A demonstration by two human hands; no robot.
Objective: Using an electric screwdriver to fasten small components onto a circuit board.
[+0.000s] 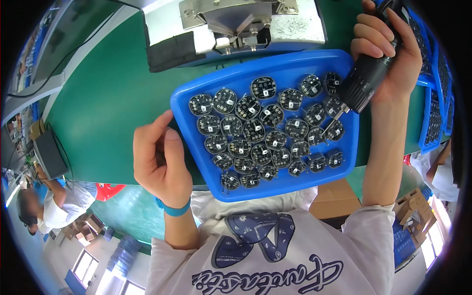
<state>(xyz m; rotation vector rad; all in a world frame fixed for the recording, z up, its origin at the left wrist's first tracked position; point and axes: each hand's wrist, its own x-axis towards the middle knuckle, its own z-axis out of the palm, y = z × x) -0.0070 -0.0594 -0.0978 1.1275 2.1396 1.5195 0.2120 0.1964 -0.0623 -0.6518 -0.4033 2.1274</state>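
A blue plastic tray (pixel 191 142) holds several rows of small round black circuit boards (pixel 254 131), each with a pale square component and thin wires. My right hand (pixel 381 46) is wrapped round a black electric screwdriver (pixel 366 81), over the tray's right side. Its thin bit slants down and left to the boards near the right rim; whether the tip touches one I cannot tell. At the tray's left side is my left hand (pixel 162 160), fingers loosely bent, thumb and forefinger apart, holding nothing visible. The forefinger tip is close to the rim; contact is unclear.
Behind the tray stands a white fixture (pixel 295 27) with metal brackets and a black pad. More blue trays (pixel 432 115) of boards are stacked at the far right. A dark box (pixel 49 153) sits at the left of the green table (pixel 98 113). Another person (pixel 59 199) works beyond it.
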